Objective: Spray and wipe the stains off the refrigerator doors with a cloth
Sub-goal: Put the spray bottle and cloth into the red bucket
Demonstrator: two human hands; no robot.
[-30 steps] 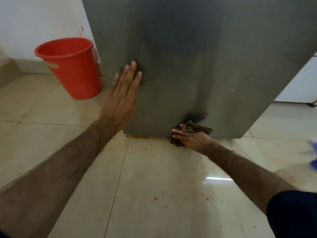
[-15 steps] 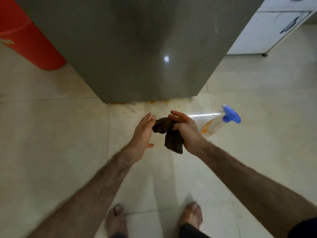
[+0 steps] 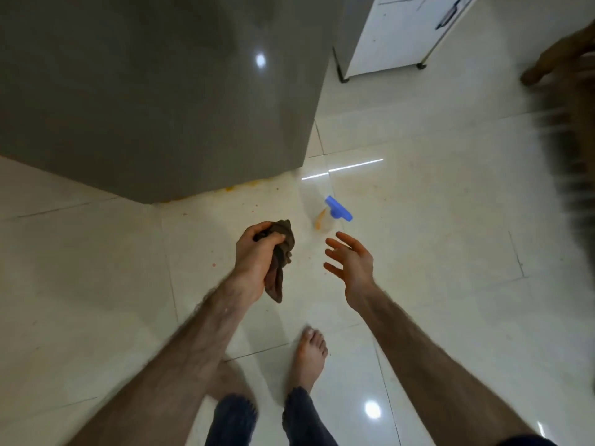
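The grey refrigerator door point(image 3: 154, 101) fills the upper left, its lower edge just above the floor. My left hand point(image 3: 254, 255) grips a bunched dark brown cloth point(image 3: 283, 252) in front of me, its tail hanging below the fist. My right hand point(image 3: 352, 263) hovers empty, fingers spread, a short way below a clear spray bottle point(image 3: 328, 217) with a blue trigger head that stands on the floor right of the door's corner.
Orange spill marks point(image 3: 235, 188) lie along the floor under the fridge edge, with small specks nearby. A white cabinet point(image 3: 405, 33) stands at the upper right. A blurred brown shape point(image 3: 566, 75) crosses the right edge. My bare feet point(image 3: 310, 352) are on the glossy tiles below.
The cloth has passed from my right hand to my left. My right hand has let go and moved right toward the spray bottle. The view has tilted further down and away from the door.
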